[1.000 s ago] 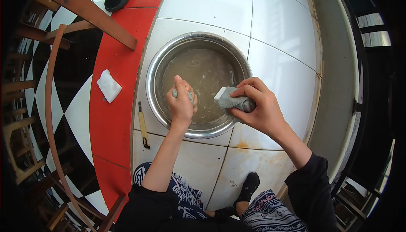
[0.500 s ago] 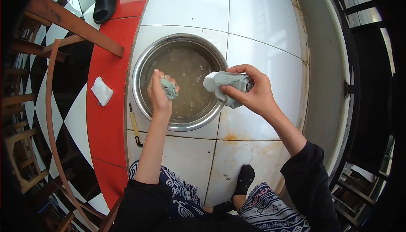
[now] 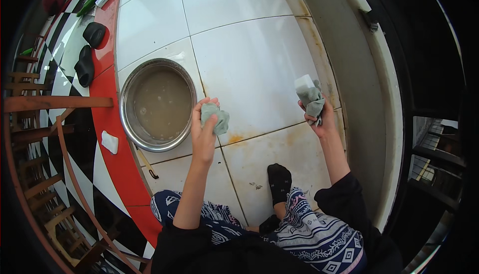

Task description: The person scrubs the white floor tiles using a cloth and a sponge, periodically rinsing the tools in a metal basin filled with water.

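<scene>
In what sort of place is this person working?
Probably a home's tiled porch or entryway: black shoes stand at a red tile strip, and a metal basin rests on white floor tiles.

Looks like bare metal at the basin point(image 3: 158, 147), polished bright along the rim, and dull and cloudy over the water point(image 3: 164, 99). Reads as soft, matt, creased fabric at the left cloth point(image 3: 220, 120) and likewise at the right cloth point(image 3: 312, 101). Seems smooth and white on the block point(image 3: 304, 82). Shines like glazed tile across the floor point(image 3: 249, 54), with rusty, dull stains point(image 3: 235, 137). Gleams glossy on the red step point(image 3: 119, 166). Appears matt and rubbery on the shoes point(image 3: 85, 67), matt on the wall point(image 3: 332, 29), and as printed cloth on the trousers point(image 3: 319, 239).
</scene>
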The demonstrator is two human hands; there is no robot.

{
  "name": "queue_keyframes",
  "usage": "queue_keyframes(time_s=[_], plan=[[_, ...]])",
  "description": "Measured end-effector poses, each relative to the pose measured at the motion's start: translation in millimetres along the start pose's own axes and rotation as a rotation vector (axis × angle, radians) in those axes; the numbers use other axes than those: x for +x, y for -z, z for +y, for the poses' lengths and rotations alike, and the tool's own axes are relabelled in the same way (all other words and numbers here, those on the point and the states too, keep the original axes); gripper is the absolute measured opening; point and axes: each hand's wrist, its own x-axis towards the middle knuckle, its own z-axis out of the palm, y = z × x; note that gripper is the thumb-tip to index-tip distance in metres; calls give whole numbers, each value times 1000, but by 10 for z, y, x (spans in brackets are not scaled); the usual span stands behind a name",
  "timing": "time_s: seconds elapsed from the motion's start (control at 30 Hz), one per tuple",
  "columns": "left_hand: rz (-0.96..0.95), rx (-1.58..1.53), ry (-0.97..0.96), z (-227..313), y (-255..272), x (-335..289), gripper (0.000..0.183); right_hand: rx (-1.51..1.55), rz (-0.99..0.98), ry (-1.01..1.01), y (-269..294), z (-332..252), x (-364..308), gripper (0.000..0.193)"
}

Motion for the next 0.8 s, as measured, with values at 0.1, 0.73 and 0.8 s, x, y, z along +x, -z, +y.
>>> queue_keyframes(time_s=[0.1, 0.73, 0.8], plan=[[-94, 754, -325, -599, -223, -9, 51, 130, 121, 84, 434, -125, -201, 39], [-374, 1500, -581, -2079, -1318, 187, 55, -41, 344, 138, 692, -536, -455, 32], [-461, 1441, -657, -2295, -1625, 184, 53, -42, 298, 127, 699, -528, -431, 33]])
